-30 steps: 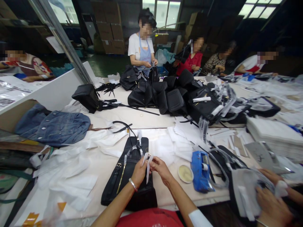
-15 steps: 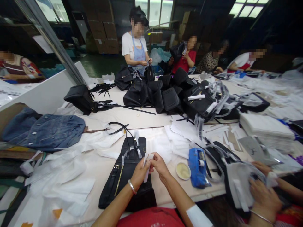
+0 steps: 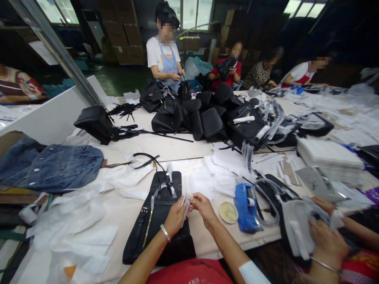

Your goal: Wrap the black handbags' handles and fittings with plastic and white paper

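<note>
A thin white strip [image 3: 185, 208], paper or foam, is folded over in my left hand [image 3: 175, 216], whose fingers are closed round it. My right hand [image 3: 202, 206] pinches the strip's right side near its top, fingertips almost against the left hand's. Both hands hover over a black backpack [image 3: 166, 236] lying on the table, its front zip and side buckle showing and its straps wrapped in clear film. Part of the bag is hidden under my left hand and forearm.
To the right stand a round tub [image 3: 228, 213] and a blue tape dispenser [image 3: 247, 209]. Beyond lies a heap of black bags [image 3: 211, 122]. A denim bag [image 3: 59, 165] and white sheets [image 3: 79, 225] lie left. A co-worker's hand [image 3: 328, 242] handles another bag at right.
The white strip, earlier long and fairly straight, is now folded over between my hands. Across the table, a seated person has lowered a black bag. My view has shifted slightly.
</note>
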A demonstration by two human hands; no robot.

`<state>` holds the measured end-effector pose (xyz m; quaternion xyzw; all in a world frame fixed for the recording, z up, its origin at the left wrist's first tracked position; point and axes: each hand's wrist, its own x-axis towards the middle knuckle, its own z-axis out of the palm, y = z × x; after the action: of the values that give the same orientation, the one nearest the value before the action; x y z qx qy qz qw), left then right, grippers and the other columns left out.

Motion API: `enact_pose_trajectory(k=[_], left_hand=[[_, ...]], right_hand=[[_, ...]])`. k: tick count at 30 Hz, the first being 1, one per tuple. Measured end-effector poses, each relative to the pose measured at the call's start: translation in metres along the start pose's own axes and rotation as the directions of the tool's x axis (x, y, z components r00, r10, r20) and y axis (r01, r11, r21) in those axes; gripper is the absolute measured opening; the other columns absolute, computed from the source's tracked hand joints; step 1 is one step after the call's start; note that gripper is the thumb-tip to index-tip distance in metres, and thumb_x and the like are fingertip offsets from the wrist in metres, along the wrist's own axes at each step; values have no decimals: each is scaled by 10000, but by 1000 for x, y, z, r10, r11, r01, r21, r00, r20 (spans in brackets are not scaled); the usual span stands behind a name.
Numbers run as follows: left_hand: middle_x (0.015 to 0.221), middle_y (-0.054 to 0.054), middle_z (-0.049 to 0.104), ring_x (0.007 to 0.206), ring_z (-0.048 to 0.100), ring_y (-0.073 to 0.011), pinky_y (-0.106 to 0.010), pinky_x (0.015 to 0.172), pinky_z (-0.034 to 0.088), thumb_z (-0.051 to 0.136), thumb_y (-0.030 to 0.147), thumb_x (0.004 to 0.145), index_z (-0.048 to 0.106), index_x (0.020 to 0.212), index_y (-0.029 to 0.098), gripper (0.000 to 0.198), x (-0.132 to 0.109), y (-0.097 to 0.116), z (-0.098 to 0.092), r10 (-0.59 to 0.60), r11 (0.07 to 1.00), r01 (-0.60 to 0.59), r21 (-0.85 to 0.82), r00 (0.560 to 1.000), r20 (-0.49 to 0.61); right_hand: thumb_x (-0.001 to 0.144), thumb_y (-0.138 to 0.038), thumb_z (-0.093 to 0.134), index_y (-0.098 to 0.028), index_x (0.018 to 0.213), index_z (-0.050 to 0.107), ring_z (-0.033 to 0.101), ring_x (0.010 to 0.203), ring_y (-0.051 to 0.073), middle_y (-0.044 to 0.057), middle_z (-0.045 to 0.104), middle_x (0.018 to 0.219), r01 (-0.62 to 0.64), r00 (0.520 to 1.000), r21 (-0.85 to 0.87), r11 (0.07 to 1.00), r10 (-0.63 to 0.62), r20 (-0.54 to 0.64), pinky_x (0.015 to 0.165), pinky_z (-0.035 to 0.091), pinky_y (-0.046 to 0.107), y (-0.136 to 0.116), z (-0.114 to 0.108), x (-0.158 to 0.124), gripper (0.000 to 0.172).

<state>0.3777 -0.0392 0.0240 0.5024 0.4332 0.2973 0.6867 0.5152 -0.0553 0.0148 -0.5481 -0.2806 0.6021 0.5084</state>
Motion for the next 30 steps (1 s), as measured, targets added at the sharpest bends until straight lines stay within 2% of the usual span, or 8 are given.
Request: enact_pose_trajectory(k=[4, 7, 12, 16, 20, 25, 28, 30], left_hand=[[972, -97, 670, 792, 619, -206, -290, 674, 486, 528, 419, 834, 589, 1175, 164, 431, 2, 0, 9, 45, 998, -40, 42, 993, -108], [1099, -97, 649, 973, 600, -240, -327, 849, 452, 554, 372, 820, 610, 1141, 177, 379, 3, -2, 16, 134, 988, -113, 101, 963, -236], [1004, -81, 670, 922, 615, -237, -317, 824, 439, 547, 336, 827, 595, 1061, 199, 276, -1, -4, 20, 214, 962, -149, 231, 932, -294], [972, -80, 671, 886, 620, -245, -317, 824, 433, 549, 284, 815, 625, 1023, 227, 228, -1, -11, 19, 236, 931, -159, 329, 949, -209], [1078, -95, 644, 1011, 584, -257, -334, 893, 417, 500, 217, 829, 635, 1061, 242, 270, 4, -21, 20, 323, 856, -246, 454, 941, -98], [1086, -112, 625, 985, 588, -245, -335, 851, 446, 403, 188, 870, 590, 1137, 225, 327, 7, -23, 22, 376, 724, -304, 619, 926, 15], [1053, -124, 624, 945, 597, -245, -336, 807, 461, 372, 183, 880, 572, 1151, 205, 337, 5, -22, 24, 360, 636, -308, 707, 929, 81], [1070, -131, 620, 966, 592, -253, -345, 821, 459, 382, 203, 883, 566, 1159, 199, 332, 2, -20, 25, 354, 612, -314, 726, 930, 104]], right_hand=[[707, -424, 654, -172, 677, 540, 517, 589, 115, -30, 559, 615, 78, 988, -88, 993, -89, -127, 578, 398, 232, 0, 1, 1, 278], [721, -425, 628, -177, 665, 525, 512, 564, 117, -28, 549, 587, 59, 975, -116, 991, -83, -208, 544, 392, 228, 4, 2, -2, 274], [703, -403, 627, -178, 643, 510, 507, 528, 111, -32, 529, 557, 21, 958, -64, 998, -39, -286, 514, 406, 225, 12, 3, -2, 261], [657, -348, 636, -170, 618, 508, 499, 487, 96, -40, 515, 512, -60, 955, 94, 994, 84, -285, 501, 416, 217, 15, 0, 0, 223], [623, -356, 657, -156, 638, 535, 491, 463, 84, -37, 517, 513, -110, 955, 189, 976, 156, -253, 506, 442, 228, 17, -5, -2, 235], [643, -434, 687, -144, 688, 572, 513, 504, 85, -23, 542, 557, -77, 958, 230, 970, 136, -252, 560, 487, 249, 13, -7, -9, 315], [678, -483, 662, -139, 702, 584, 534, 524, 100, -9, 560, 575, -43, 959, 168, 985, 87, -268, 564, 502, 263, 11, -8, -13, 354], [672, -488, 668, -141, 713, 591, 551, 545, 111, 0, 580, 604, -19, 960, 112, 994, 49, -275, 552, 504, 261, 11, -10, -14, 358]])
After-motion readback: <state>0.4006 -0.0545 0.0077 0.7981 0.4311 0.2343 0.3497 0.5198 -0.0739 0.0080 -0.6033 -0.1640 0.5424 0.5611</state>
